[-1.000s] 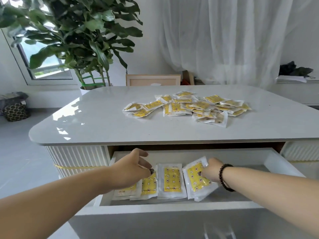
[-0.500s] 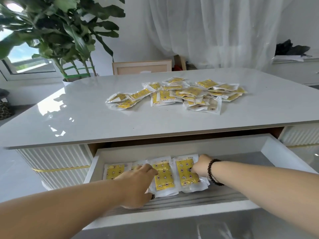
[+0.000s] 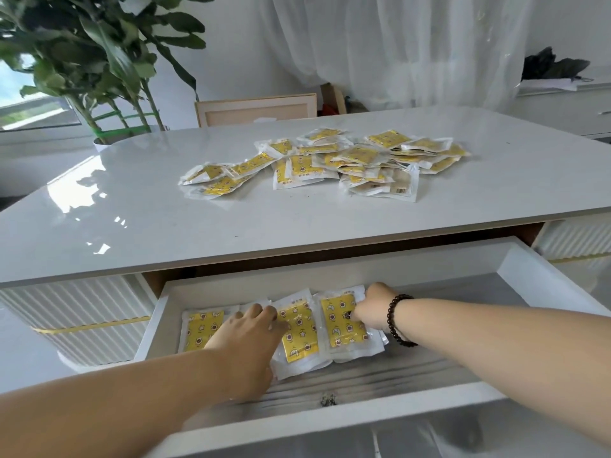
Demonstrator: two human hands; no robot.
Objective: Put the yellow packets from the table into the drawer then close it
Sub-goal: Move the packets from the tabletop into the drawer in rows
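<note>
The right hand [image 3: 372, 309] presses curled fingers on the end packet [image 3: 344, 320], though whether it pinches is unclear; the left hand [image 3: 251, 338] lies flat on packets beside it. Keep them pressed flat in the drawer [image 3: 515, 269]. Beyond, the pile [image 3: 330, 160] waits on the counter [image 3: 132, 226].

The pulled-out white drawer [image 3: 529, 276] stands open from above, its grey floor bare to the right of the row of yellow-printed clear plastic packets [image 3: 299, 332], while the overhanging glossy white tabletop [image 3: 132, 206] roofs its rear and carries a loose packet heap [image 3: 347, 160].
</note>
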